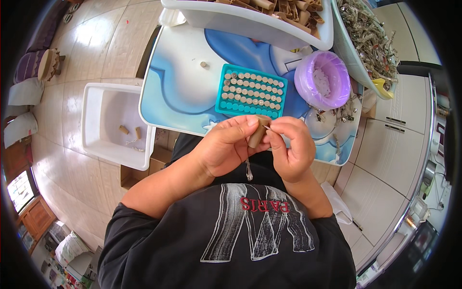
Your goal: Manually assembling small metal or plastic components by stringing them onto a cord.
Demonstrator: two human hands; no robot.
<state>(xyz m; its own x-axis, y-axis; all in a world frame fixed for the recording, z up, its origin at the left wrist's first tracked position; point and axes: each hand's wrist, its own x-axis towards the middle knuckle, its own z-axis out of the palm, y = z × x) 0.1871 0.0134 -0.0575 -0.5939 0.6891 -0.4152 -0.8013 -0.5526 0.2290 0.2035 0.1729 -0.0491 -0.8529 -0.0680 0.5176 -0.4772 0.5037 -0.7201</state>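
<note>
A short brown cardboard tube is held upright and slightly tilted in front of my chest. My left hand wraps its thumb and fingers round the tube. At the tube's upper end my right hand pinches something thin and pale between thumb and forefinger; its kind is too small to tell. Below the tube dangles a thin wire with a clear bundled end. Just beyond my hands a teal tray holds rows of small round tan plugs, with one row of bare teal hollows nearest me.
A blue-and-white table carries a single loose plug and a purple-lined bin with white bits. Behind stands a white tub of cardboard tubes; a basket of tangled wires is at right. A white bin sits left.
</note>
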